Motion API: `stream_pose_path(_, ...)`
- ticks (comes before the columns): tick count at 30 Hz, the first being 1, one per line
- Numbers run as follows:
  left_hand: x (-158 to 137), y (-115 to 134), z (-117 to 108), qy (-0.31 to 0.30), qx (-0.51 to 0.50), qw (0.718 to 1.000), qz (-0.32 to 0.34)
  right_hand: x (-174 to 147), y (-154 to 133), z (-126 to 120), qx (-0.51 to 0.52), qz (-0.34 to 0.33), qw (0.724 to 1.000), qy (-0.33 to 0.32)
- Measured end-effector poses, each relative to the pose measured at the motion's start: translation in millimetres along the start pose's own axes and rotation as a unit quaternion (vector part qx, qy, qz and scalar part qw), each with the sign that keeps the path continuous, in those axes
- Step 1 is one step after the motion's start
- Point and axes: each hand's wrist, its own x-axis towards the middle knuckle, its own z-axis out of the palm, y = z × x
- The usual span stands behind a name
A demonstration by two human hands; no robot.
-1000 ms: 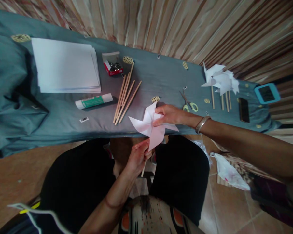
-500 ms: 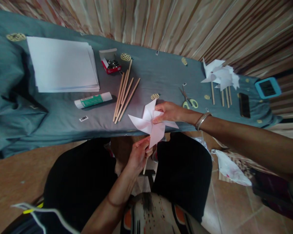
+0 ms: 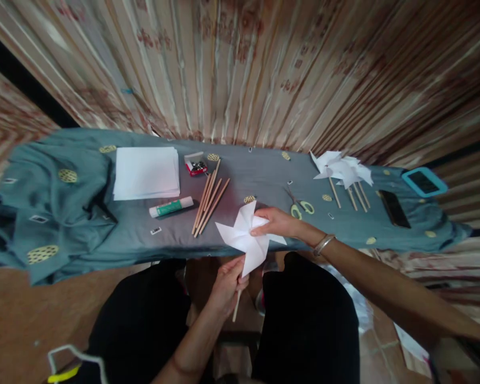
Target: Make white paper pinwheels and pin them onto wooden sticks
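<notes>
A white paper pinwheel on a wooden stick is held over the table's near edge. My left hand is closed around the stick, whose lower end pokes out below. With thumb and fingers, my right hand pinches the pinwheel by its middle and right blade; the centre is partly covered by the thumb. Several loose wooden sticks lie just left of the pinwheel. Green-handled scissors rest beyond my right hand.
On the cloth-covered table are a stack of white paper, a glue stick and a small red box of metal pins. Finished pinwheels, a phone and a blue-framed device lie at the right. A curtain hangs behind.
The camera view has tilted up, so the table sits lower and more curtain shows. Both hands keep the same hold on the pinwheel and its stick.
</notes>
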Motion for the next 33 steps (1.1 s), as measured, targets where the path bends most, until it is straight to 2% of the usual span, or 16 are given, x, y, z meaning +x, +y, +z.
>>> stream_pose_path(5, -1, 10, 12, -0.009, 0.040, 0.999, 0.028, -16, -5, -3, 0.138, -0.032, 0.989, 0.049)
stream_pose_path(10, -4, 25, 27, -0.010, 0.072, 0.996, 0.046, -31, -16, -13, 0.178, -0.066, 0.976, 0.102)
stream_pose_path(14, -2, 47, 45, -0.018, 0.109, 0.990, 0.089, -38, -24, -23, 0.220, -0.102, 0.957, 0.162)
stream_pose_path(16, 1, 60, 55, -0.029, 0.125, 0.984, 0.123, -37, -24, -28, 0.266, -0.140, 0.928, 0.220)
stream_pose_path(19, 11, 78, 70, -0.042, 0.139, 0.975, 0.167, -29, -18, -27, 0.353, -0.197, 0.858, 0.318)
stream_pose_path(21, 20, 88, 77, -0.047, 0.141, 0.971, 0.188, -20, -8, -20, 0.392, -0.203, 0.820, 0.364)
stream_pose_path(23, 32, 95, 81, -0.053, 0.136, 0.967, 0.209, -12, 3, -8, 0.413, -0.184, 0.801, 0.394)
stream_pose_path(25, 44, 100, 82, -0.057, 0.131, 0.963, 0.228, -5, 13, 9, 0.402, -0.161, 0.822, 0.370)
stream_pose_path(27, 54, 103, 81, -0.059, 0.128, 0.960, 0.242, 0, 17, 25, 0.353, -0.162, 0.861, 0.328)
stream_pose_path(30, 63, 104, 79, -0.058, 0.126, 0.963, 0.229, 4, 14, 43, 0.281, -0.183, 0.916, 0.219)
stream_pose_path(33, 68, 105, 77, -0.053, 0.120, 0.971, 0.199, 10, 7, 52, 0.267, -0.183, 0.931, 0.168)
